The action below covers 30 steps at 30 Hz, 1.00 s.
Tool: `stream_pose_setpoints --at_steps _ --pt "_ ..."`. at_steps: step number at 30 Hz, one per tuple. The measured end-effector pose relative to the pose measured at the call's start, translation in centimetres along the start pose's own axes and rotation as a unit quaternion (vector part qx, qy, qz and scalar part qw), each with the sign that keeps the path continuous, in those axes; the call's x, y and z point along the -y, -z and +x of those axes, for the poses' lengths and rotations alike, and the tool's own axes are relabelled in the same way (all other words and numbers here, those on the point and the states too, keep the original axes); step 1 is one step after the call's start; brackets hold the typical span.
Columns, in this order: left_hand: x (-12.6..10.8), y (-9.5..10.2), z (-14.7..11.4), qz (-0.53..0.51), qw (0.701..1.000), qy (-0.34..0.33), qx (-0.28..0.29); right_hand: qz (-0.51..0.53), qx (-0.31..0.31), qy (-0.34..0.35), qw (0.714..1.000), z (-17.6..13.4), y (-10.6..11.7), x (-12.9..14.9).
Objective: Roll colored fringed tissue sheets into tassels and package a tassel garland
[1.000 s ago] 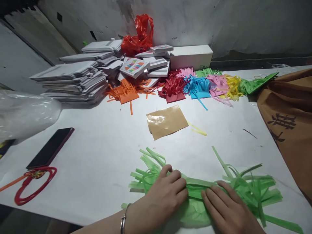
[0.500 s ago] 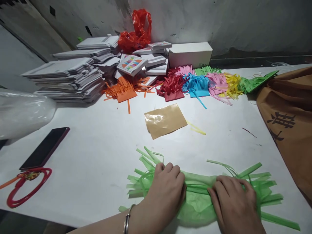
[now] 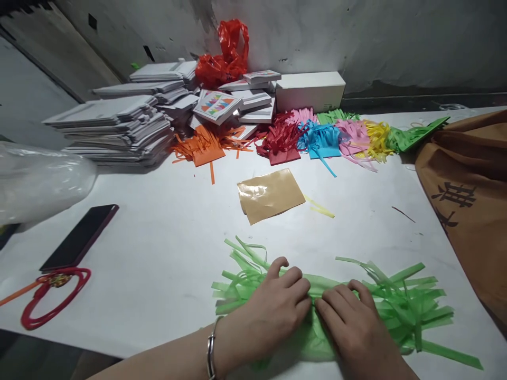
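Light green tissue paper (image 3: 322, 338), cut into fringe strips at both ends, lies spread across the near part of the table. My left hand (image 3: 271, 309), with a silver bracelet at the wrist, has its fingers curled onto the paper's middle, the index finger lifted a little. Close on its right, my right hand (image 3: 350, 319) presses bent fingers on the same gathered band. Both hands are closed on the paper, their fingertips almost meeting. Whatever lies under the fingers is hidden.
A folded brown sheet (image 3: 271, 196) lies ahead of the hands. Behind are coloured fringe bundles (image 3: 322, 140), white stacks (image 3: 106, 129), a white box (image 3: 311, 89) and a red bag (image 3: 224, 60). A phone (image 3: 81, 237) is at left, brown cloth (image 3: 471, 211) at right.
My hands have come closer together at the paper's middle. The left index finger has lifted, and the right hand has slid left, uncovering more of the right fringe. The view has shifted slightly.
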<state>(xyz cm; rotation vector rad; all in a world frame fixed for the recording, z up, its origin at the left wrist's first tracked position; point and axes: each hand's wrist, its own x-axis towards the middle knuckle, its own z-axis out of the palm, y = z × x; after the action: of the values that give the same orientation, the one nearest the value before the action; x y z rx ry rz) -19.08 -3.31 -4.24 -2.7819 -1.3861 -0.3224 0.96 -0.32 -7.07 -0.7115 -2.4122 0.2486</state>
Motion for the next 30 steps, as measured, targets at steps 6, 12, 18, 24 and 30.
stream_pose_setpoints --at_steps 6,12,18,24,30 --pt "0.2 -0.1 -0.1 -0.071 0.997 0.028 0.022 -0.008 0.008 0.018 1.0 -0.1 -0.4 -0.3" --pt "-0.6 -0.8 -0.5 -0.096 0.987 0.12 0.037 -0.017 -0.005 -0.017 1.0 -1.6 0.6 -1.3" --pt "-1.1 0.4 1.8 -0.084 0.968 0.2 0.129 -0.057 0.022 -0.129 0.99 -1.2 1.2 -0.9" --pt "-0.5 0.1 1.9 -0.017 0.992 0.093 0.087 -0.039 0.05 -0.158 0.985 -0.6 1.1 -1.0" --pt "0.0 -1.0 1.6 0.043 0.998 -0.04 0.015 0.005 0.017 -0.06 0.998 -0.5 0.5 -0.7"
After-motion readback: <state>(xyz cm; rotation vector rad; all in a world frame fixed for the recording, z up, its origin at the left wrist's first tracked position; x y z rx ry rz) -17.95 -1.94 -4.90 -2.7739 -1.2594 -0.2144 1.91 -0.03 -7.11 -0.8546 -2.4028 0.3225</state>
